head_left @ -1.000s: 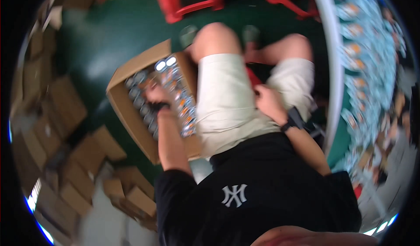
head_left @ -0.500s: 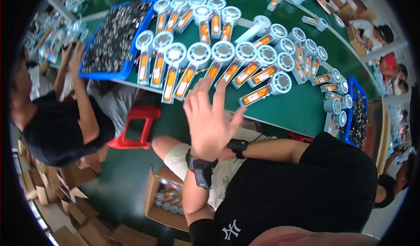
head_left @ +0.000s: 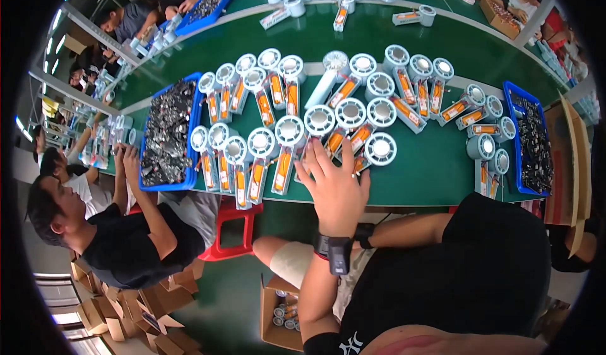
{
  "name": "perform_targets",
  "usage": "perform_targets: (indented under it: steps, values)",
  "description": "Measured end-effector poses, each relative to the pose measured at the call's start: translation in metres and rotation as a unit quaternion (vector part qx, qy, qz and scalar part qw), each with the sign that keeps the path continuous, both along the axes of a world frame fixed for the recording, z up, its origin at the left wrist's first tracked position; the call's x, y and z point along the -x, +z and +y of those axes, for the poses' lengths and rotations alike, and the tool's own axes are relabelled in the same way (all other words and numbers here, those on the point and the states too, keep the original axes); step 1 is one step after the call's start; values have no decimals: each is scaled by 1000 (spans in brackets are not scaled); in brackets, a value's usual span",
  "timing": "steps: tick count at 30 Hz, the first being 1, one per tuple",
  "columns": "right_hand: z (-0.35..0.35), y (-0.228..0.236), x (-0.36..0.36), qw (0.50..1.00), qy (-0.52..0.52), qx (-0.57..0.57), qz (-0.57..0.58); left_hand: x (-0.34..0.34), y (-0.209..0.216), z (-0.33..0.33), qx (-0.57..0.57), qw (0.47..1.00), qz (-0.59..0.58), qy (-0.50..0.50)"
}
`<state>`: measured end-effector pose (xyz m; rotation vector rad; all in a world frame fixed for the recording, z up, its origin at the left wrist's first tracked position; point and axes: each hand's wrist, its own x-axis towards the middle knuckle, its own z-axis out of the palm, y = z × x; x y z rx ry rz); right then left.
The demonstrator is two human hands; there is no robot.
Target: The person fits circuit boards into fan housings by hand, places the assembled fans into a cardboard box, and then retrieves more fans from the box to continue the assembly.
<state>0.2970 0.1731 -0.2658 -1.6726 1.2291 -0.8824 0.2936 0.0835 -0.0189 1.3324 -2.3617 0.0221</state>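
Rows of pale-blue units, each with a round slotted head and an open handle holding an orange battery, lie on the green table. My left hand [head_left: 338, 181] is over the front row at the table edge, fingers spread, back facing up. Its fingertips overlap the handles below one round head [head_left: 350, 113] and beside another, the front unit's head [head_left: 380, 148]. Whether they touch cannot be made out. A ring and a black wrist device [head_left: 334, 252] are on this arm. My right forearm [head_left: 410, 223] crosses toward the left; its hand is hidden behind my left wrist.
Blue trays of small dark parts stand at the left [head_left: 194, 134] and right [head_left: 510, 140]. A co-worker [head_left: 120, 228] sits at my left by a red stool [head_left: 237, 232]. An open carton [head_left: 271, 330] with more units is on the floor. Several units line the far table [head_left: 240, 30].
My left hand has moved from in front of the table edge onto the front row of units. The view has turned, showing more of the far table. My right hand stays hidden.
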Motion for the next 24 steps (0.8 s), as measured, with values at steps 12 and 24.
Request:
perform_targets:
  steps: [12,24]
  values:
    - [-17,-11,-8,976,37,-186,-109,19,-2,20,23,1000,1,20]
    - [-19,-36,22,901,31,-385,-198,39,14,24,-117,992,31,-23]
